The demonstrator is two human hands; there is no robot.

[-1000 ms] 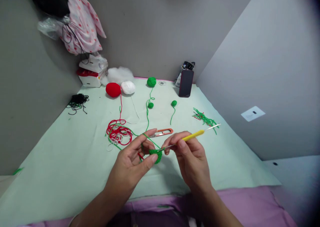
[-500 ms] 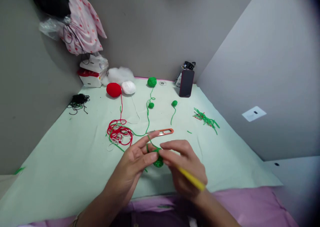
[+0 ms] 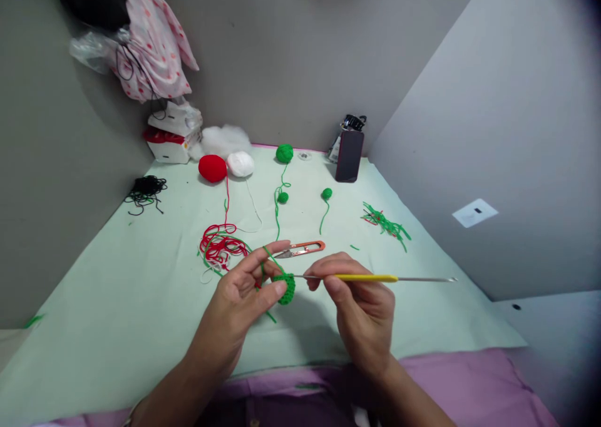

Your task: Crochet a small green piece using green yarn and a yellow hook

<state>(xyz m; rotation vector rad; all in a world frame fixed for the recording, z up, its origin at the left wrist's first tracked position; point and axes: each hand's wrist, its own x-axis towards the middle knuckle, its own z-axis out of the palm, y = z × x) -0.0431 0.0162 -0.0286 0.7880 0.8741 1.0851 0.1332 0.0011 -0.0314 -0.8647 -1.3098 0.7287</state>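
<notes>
A small green crochet piece (image 3: 285, 290) is pinched between the thumb and fingers of my left hand (image 3: 241, 295). Green yarn runs from it over my raised left index finger. My right hand (image 3: 359, 302) grips a crochet hook (image 3: 369, 278) by its yellow handle, held nearly level. One metal end of the hook meets the top edge of the green piece; the other, with its hooked tip, points right. Just beyond my fingers lie thread snips (image 3: 307, 248) with an orange handle.
Tangled red yarn (image 3: 218, 245) lies left of my hands. Farther back sit a red yarn ball (image 3: 213, 168), a white yarn ball (image 3: 241, 163) and a green yarn ball (image 3: 284, 153). A phone (image 3: 350, 156) leans upright at the back; green yarn scraps (image 3: 385, 221) lie on the right.
My left hand and the green piece have shifted slightly left. The hook has swung from pointing down toward me to nearly level, and my right hand has turned with it.
</notes>
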